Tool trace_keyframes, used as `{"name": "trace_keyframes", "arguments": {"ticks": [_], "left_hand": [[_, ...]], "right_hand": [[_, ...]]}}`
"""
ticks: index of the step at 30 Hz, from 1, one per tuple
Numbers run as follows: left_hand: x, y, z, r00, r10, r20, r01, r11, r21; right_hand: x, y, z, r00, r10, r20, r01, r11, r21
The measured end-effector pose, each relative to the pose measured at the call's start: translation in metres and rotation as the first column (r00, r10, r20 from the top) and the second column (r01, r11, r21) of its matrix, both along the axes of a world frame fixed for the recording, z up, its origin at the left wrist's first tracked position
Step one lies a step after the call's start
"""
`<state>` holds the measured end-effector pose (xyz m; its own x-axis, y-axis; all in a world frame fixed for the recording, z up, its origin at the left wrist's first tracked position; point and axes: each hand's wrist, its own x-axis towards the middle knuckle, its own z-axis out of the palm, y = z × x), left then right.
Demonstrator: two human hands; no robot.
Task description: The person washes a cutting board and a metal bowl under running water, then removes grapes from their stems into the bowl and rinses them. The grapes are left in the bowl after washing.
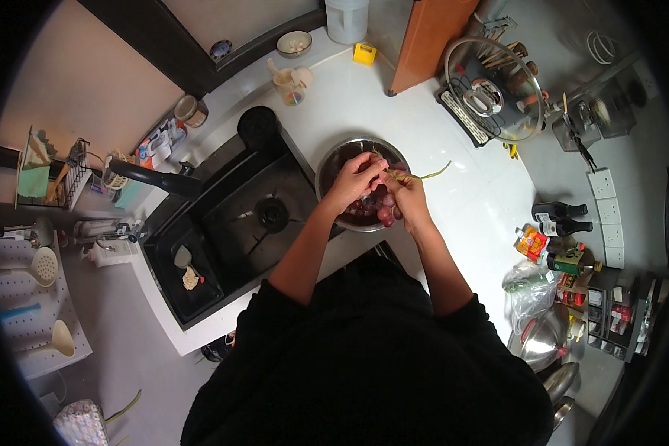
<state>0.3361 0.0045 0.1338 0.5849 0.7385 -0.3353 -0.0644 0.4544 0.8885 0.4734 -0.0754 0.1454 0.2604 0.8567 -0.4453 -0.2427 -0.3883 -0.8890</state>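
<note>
A round stainless steel bowl (365, 227) stands on the white countertop beside the black sink, with red grapes (387, 213) in and above it. Over the bowl, my right hand (407, 196) grips the green stem (436, 174) of a grape bunch, whose long end points out to the right. Several grapes hang just below that hand. My left hand (357, 181) is against the bunch near the stem, its fingertips close to my right thumb. Whether a grape is between the left fingers is hidden.
The black sink (245, 245) with its faucet (156, 179) lies to the left. An orange board (429, 44) and a large glass lid (493, 89) stand at the back right. Dark bottles (560, 212) and a plastic bag (529, 290) line the right side.
</note>
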Motion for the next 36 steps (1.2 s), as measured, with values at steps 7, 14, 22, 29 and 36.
{"name": "trace_keyframes", "arguments": {"ticks": [7,14,22,29,36], "left_hand": [[-0.001,0.003,-0.012,0.997,0.06,0.052,-0.056,0.996,-0.075],[-0.03,0.028,-0.031,0.961,0.177,-0.214,-0.15,0.979,0.137],[-0.023,0.015,-0.059,0.933,0.067,-0.354,0.185,0.754,0.63],[-0.013,-0.014,-0.011,0.999,-0.034,0.029,0.02,0.917,0.399],[-0.009,-0.014,-0.018,0.984,0.103,-0.143,0.033,0.688,0.725]], "right_hand": [[-0.003,0.006,-0.007,0.961,-0.112,-0.253,0.12,0.993,0.02],[0.021,-0.006,0.022,0.839,-0.076,-0.539,0.087,0.996,-0.005],[0.025,-0.005,0.016,0.966,-0.076,-0.248,0.069,0.997,-0.036],[0.022,-0.013,0.021,0.964,-0.023,-0.265,0.008,0.998,-0.056],[0.021,-0.012,0.01,0.959,-0.073,-0.273,0.063,0.997,-0.045]]}}
